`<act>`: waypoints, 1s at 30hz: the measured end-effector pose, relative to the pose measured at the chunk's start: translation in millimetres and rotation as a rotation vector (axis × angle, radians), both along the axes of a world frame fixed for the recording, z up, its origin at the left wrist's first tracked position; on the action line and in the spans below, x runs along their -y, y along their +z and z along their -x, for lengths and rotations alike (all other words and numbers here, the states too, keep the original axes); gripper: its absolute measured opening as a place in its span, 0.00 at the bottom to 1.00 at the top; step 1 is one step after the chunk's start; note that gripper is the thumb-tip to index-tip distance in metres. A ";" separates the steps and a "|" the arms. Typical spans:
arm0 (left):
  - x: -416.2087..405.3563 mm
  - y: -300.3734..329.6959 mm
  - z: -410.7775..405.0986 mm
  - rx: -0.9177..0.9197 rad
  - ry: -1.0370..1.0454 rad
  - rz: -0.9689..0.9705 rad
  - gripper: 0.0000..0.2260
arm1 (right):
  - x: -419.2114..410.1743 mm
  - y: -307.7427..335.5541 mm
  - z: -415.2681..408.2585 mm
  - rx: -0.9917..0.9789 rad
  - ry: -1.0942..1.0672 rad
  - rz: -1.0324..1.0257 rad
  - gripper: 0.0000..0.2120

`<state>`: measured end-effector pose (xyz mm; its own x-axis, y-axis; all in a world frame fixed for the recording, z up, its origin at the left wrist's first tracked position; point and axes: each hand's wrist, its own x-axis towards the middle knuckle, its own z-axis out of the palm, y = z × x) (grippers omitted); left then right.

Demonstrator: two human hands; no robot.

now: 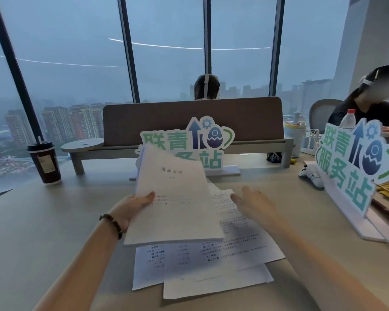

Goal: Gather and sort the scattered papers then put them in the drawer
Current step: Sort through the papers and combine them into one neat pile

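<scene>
We hold one sheaf of papers up while more lie spread on the worktop (43,221).

Left, a lidded coffee cup (44,162) stands near the worktop's far edge, with bare room before it. Our left hand (133,206) pinches the lifted sheaf (175,198), tilted over the loose papers (211,265). Our right hand (254,204) hovers spread above them. Behind stands a green sign (184,147); right, a second sign (355,171) crowds that edge.

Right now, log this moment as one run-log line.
left hand: grips gathered stack | right hand: open over loose sheets | sheets on desk | drawer: not in view
</scene>
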<state>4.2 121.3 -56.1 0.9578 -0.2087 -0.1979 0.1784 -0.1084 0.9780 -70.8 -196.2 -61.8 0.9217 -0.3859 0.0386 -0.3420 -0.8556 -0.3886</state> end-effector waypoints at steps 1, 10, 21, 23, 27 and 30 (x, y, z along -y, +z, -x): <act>-6.5 -6.9 -4.6 -0.028 0.017 -0.041 0.14 | 2.2 -5.6 2.2 -0.053 -0.012 0.044 0.26; 1.3 -33.2 -14.3 -0.089 0.051 -0.202 0.15 | 9.2 -5.4 9.0 -0.028 0.074 -0.046 0.22; 21.9 -27.2 -7.1 -0.150 0.009 -0.016 0.15 | 48.0 -3.2 4.7 -0.109 -0.111 -0.973 0.35; 10.8 -22.9 -9.5 -0.166 0.017 0.059 0.14 | 54.9 -3.1 5.7 -0.112 -0.116 -0.962 0.31; -10.3 -21.6 -18.5 -0.129 0.073 0.059 0.12 | 52.0 -5.1 5.7 -0.071 -0.132 -0.860 0.24; -15.5 -22.7 -19.6 -0.097 0.076 -0.035 0.12 | 51.2 -12.5 -0.4 0.016 -0.160 -0.675 0.18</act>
